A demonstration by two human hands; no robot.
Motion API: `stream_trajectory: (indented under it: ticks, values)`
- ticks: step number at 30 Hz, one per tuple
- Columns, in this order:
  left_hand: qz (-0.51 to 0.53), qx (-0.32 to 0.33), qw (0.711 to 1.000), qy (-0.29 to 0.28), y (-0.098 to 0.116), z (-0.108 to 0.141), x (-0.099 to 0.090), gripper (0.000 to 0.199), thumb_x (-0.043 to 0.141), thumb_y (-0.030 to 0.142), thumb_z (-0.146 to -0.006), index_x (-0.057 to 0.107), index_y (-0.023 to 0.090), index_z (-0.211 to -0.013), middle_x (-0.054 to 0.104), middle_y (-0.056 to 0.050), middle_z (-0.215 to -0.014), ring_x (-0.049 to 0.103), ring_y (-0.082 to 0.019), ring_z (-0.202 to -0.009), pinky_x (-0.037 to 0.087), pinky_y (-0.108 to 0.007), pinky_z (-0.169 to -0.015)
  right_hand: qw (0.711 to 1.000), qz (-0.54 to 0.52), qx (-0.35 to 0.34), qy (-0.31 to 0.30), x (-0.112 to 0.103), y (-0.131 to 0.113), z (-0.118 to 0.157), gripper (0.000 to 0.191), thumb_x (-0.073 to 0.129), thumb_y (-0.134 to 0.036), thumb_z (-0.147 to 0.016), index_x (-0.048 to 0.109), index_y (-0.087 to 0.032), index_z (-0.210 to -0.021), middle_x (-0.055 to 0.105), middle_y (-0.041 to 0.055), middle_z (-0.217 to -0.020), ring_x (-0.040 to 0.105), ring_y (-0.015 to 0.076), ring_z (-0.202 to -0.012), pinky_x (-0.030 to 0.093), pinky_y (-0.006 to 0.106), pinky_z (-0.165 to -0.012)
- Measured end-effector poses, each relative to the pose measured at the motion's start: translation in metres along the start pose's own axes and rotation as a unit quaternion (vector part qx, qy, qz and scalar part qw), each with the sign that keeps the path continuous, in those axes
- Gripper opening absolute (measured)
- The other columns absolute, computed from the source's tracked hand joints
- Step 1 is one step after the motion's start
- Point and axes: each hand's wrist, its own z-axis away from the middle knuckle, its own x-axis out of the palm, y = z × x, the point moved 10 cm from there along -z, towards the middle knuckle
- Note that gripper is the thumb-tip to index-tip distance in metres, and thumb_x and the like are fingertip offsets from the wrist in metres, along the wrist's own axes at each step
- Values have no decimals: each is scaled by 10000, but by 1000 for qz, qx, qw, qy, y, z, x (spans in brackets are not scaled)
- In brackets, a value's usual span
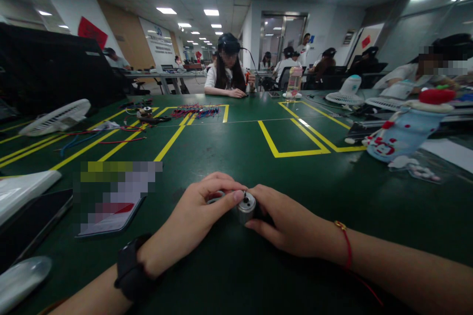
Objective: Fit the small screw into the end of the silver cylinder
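At lower centre the right hand [284,216] grasps the metal cylinder [246,214], the left hand [203,203] at its top (pinching or merely touching, I can't tell), work seemingly midway

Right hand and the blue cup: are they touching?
Apart: the head view plainly shows green tabletop between the right hand and the blue cup.

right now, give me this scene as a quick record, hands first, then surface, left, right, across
left hand: thumb and fingertips at the top of a small metal cylinder
right hand: thumb and fingers at the cylinder's right side
surface: green table with yellow lines
left side: white fan, red and blue wires
right side: light blue cup
across: seated person
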Motion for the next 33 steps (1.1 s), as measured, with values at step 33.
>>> stream_trajectory:
  ticks: [33]
  values:
    - [-37, -129, 985, 112, -48, 8, -45, 261, 565, 412, -878, 716, 254, -1019, 728, -27, -979, 637, -242, -948, 460, -331, -834, 1000, -11, 24, -7, -1, 6, 3, 289, 628, -238, -858, 534, -190, -1127, 576, 67, -1027, 514, 193, -859, 442, 353, -770]
